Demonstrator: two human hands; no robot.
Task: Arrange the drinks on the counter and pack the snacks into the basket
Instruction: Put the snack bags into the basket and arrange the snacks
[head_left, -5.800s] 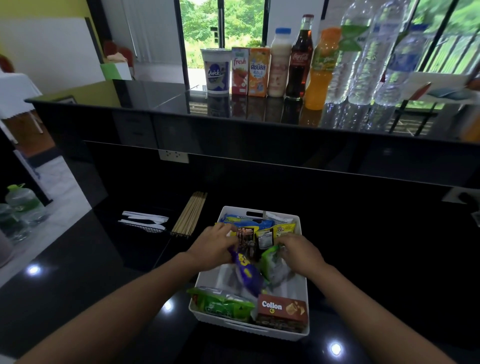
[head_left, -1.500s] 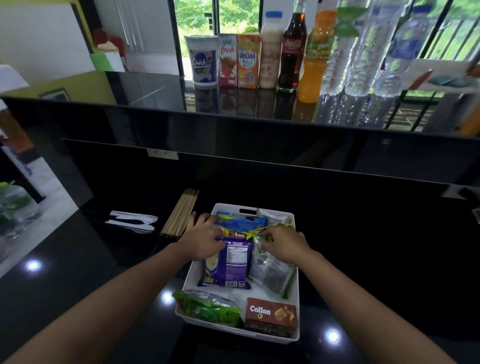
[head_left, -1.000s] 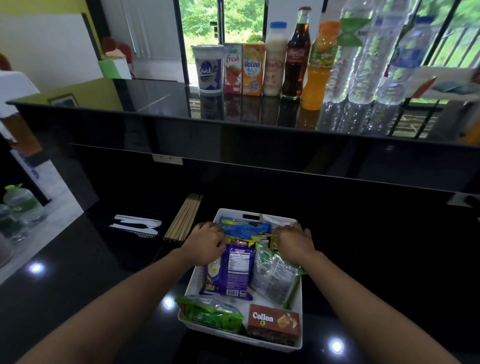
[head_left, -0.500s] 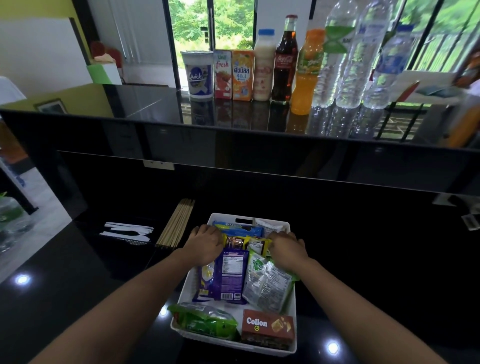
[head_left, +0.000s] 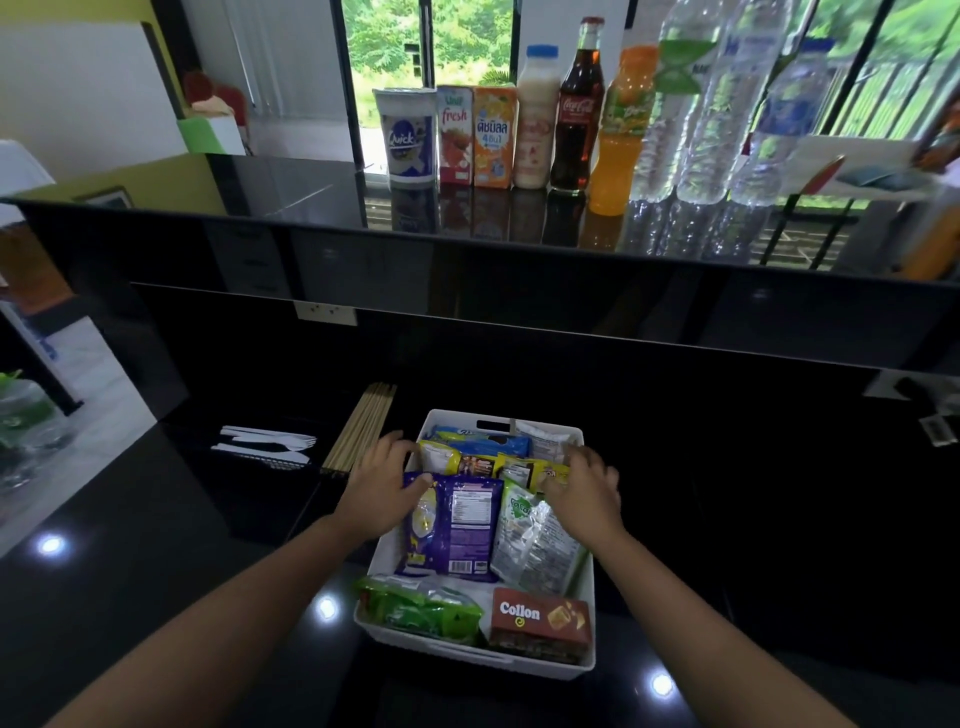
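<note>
Our left hand (head_left: 382, 486) hovers over the left rim of the white rectangular plastic basket (head_left: 467, 657). Its fingers are spread, and the thumb touches the top corner of the purple foil snack packet (head_left: 457, 525). Our right hand (head_left: 587, 488) is spread loosely too. It rests on the yellow wrapped snacks (head_left: 519, 467) and on the top edge of the clear green-and-white packet (head_left: 530, 545), pinching nothing that we can make out.

The basket sits on the glossy black lower counter (head_left: 156, 545). A blue packet (head_left: 483, 444) lies at its far end, while a green bag (head_left: 421, 608) and a brown Collon box (head_left: 540, 621) lie at the near end.

The drinks stand in a tight row on the raised black counter (head_left: 291, 197): a white Quick cup (head_left: 405, 135), a red carton (head_left: 454, 137), an orange carton (head_left: 493, 137), a white milk bottle (head_left: 535, 119), a glass cola bottle (head_left: 574, 109), an orange juice bottle (head_left: 618, 130) and clear water bottles (head_left: 727, 104).

Left of the basket lie wooden skewers (head_left: 363, 426) and white plastic cutlery (head_left: 270, 447).
</note>
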